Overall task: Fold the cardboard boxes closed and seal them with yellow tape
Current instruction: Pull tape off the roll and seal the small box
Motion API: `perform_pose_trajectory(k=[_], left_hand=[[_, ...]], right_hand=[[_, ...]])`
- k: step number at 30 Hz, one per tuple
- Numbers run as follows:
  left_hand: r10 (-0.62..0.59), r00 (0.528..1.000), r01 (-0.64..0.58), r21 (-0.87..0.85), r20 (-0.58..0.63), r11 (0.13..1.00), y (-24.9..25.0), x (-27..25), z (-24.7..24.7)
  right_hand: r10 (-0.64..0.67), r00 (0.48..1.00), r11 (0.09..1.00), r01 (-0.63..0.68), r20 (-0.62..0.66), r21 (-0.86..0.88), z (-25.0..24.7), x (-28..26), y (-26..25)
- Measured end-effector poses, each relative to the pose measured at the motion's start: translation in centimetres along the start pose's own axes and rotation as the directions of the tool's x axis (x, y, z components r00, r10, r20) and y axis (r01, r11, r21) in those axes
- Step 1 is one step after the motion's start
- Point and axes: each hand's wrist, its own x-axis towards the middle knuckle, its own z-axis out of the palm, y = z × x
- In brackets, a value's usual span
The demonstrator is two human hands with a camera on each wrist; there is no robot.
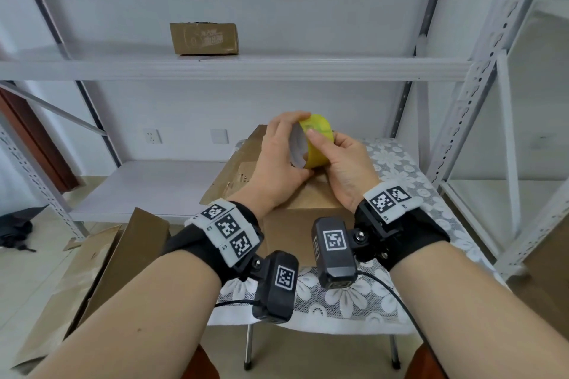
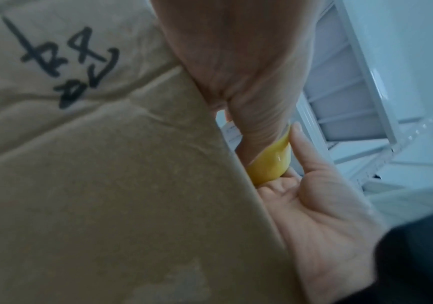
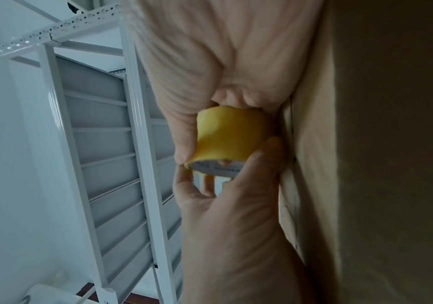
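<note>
Both hands hold a yellow tape roll [image 1: 318, 135] just above a brown cardboard box [image 1: 301, 215] whose top flaps lie folded down. My left hand [image 1: 277, 148] grips the roll by its white core side, fingers over the top and thumb underneath. My right hand [image 1: 338, 154] holds the other side, its thumb lying on the yellow outer face. In the left wrist view the tape roll [image 2: 270, 164] shows between the two hands beside the box [image 2: 106, 185], which bears black handwriting. The right wrist view shows the tape roll [image 3: 231, 137] pinched against the box [image 3: 379, 144].
The box stands on a small table with a white lace cloth [image 1: 397, 163]. Flattened cardboard [image 1: 117, 258] leans at the lower left. Another cardboard box [image 1: 204, 38] sits on the white metal shelf [image 1: 277, 69] behind. A shelf upright [image 1: 480, 95] stands at the right.
</note>
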Motion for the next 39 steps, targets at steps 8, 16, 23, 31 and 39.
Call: perform_pose_trajectory(k=[8, 16, 23, 31, 39], left_hand=[[-0.264, 0.964, 0.259, -0.363, 0.037, 0.895, 0.2, -0.1, -0.5], [-0.28, 0.959, 0.271, -0.402, 0.036, 0.875, 0.1, -0.2, -0.5], [-0.303, 0.951, 0.295, -0.453, 0.057, 0.841, -0.3, 0.0, -0.8], [-0.321, 0.942, 0.324, -0.504, 0.097, 0.8, -0.5, 0.1, -1.0], [-0.354, 0.929, 0.352, -0.536, 0.102, 0.767, -0.8, 0.2, -1.1]], right_hand=[[-0.005, 0.993, 1.0, 0.005, 0.118, -0.003, -0.3, -0.2, 0.0], [0.02, 0.992, 0.999, -0.016, 0.122, -0.037, -0.2, 0.0, 0.2], [0.021, 0.981, 1.0, -0.019, 0.195, -0.016, -0.5, -0.2, 0.1], [0.034, 0.985, 0.999, -0.037, 0.167, 0.014, -0.3, -0.2, 0.0], [0.013, 0.985, 0.999, -0.022, 0.169, 0.049, -0.4, -0.2, -0.1]])
